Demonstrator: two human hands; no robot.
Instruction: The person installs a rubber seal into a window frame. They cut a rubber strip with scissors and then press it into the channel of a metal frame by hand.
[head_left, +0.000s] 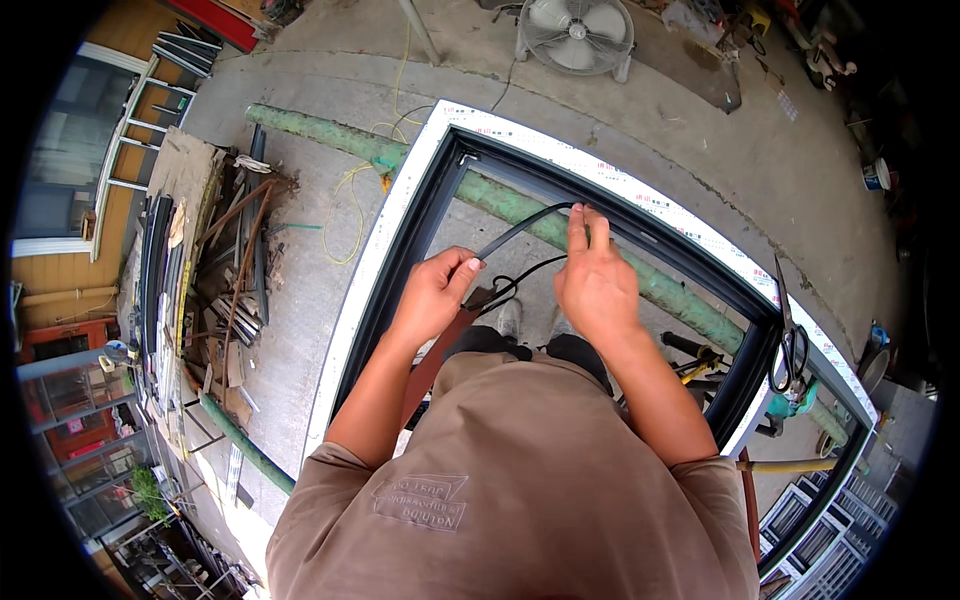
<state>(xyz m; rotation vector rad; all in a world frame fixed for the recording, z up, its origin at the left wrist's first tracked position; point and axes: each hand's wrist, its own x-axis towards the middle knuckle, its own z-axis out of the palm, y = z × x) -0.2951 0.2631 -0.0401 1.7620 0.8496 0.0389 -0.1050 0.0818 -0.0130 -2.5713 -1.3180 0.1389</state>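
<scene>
A window frame (590,168), black inside and covered in white printed film on its outer face, lies in front of me. A thin black rubber seal strip (522,226) arcs between my hands, and its loose length loops down near my waist. My left hand (435,290) pinches the strip between thumb and fingers, inside the frame opening. With fingertips on the strip at the frame's far inner edge, my right hand (598,280) is partly closed; its thumb is hidden. Black-handled scissors (790,345) rest on the frame's right side.
Green pipes (320,133) run beneath the frame. A floor fan (577,35) stands beyond it. At left is a pile of boards and metal profiles (200,260), with a yellow cord (352,200) on the concrete. Power tools (700,360) sit under the frame at right.
</scene>
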